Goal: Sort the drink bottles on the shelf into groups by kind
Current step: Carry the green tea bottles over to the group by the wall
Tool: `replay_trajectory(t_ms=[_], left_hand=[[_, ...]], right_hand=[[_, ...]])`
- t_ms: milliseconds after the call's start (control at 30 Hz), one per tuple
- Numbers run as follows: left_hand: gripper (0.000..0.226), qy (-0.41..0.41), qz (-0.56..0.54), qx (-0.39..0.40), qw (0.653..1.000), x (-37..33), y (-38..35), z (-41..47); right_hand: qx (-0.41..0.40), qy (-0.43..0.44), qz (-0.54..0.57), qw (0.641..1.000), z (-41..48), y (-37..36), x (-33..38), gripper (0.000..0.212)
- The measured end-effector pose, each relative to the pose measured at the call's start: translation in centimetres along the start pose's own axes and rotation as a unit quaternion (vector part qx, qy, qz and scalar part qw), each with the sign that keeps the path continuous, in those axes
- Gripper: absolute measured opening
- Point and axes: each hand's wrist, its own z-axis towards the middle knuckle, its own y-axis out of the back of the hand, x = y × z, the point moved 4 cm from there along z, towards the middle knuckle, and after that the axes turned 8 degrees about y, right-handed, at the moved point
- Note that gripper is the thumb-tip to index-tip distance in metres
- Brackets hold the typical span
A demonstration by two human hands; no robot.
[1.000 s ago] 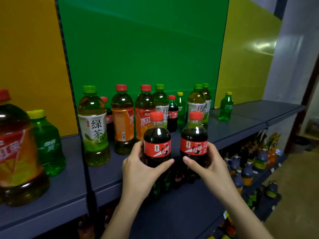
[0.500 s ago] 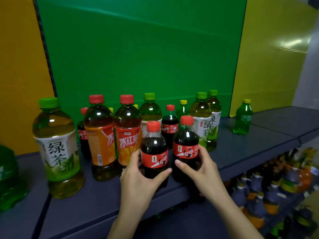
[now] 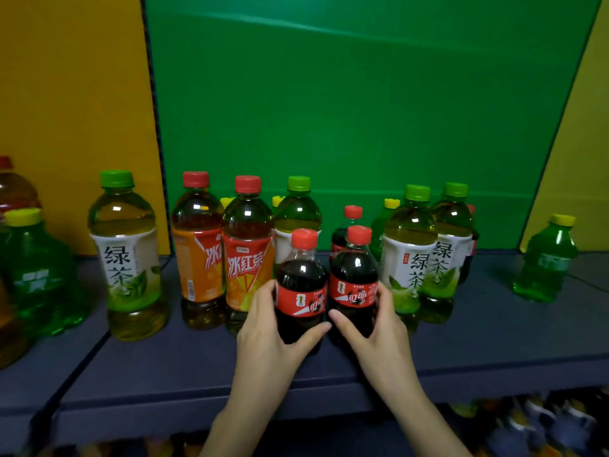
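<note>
Two small cola bottles with red caps stand side by side on the dark blue shelf. My left hand grips the left cola bottle and my right hand grips the right cola bottle. Behind them stand two iced red tea bottles, a third cola bottle and several green tea bottles, one at the left and two at the right. Small green soda bottles with yellow caps stand at the far right and far left.
Green, orange and yellow panels back the shelf. A large red tea bottle is partly cut off at the left edge. A lower shelf with more bottles shows at the bottom right. Bare shelf lies in front of the bottles and toward the right.
My hands carried both cola bottles back from the shelf's front edge toward the row of bottles. The view shifted left and closer to the shelf.
</note>
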Motion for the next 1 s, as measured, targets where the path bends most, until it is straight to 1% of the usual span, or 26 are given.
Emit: replay_trajectory(t_ms=[167, 433, 567, 733, 933, 1000], left_hand=[[0.083, -0.013, 0.041, -0.008, 0.999, -0.6, -0.7, -0.1], [0.084, -0.016, 0.070, -0.006, 0.997, -1.3, -1.4, 0.1], [0.088, -0.005, 0.064, 0.002, 0.998, -1.5, -1.5, -0.1], [0.083, -0.006, 0.086, 0.023, 0.996, -1.4, -1.8, 0.1], [0.085, 0.033, 0.107, 0.044, 0.993, -1.1, -2.4, 0.7], [0.083, 0.040, 0.094, 0.053, 0.993, -1.2, -2.4, 0.9]], right_hand=[[0.007, 0.026, -0.016, 0.999, 0.4, -0.5, -0.1, 0.071], [0.024, 0.027, 0.017, 0.999, 0.7, -0.2, -0.3, 0.078], [0.028, 0.026, 0.029, 0.999, 0.6, 0.1, -0.5, 0.076], [0.019, 0.024, 0.033, 0.999, 0.6, 0.8, -0.9, 0.071], [0.013, 0.019, 0.029, 0.999, 1.0, 1.5, -1.5, 0.068], [0.013, 0.024, 0.019, 0.999, 1.1, 1.6, -1.5, 0.068]])
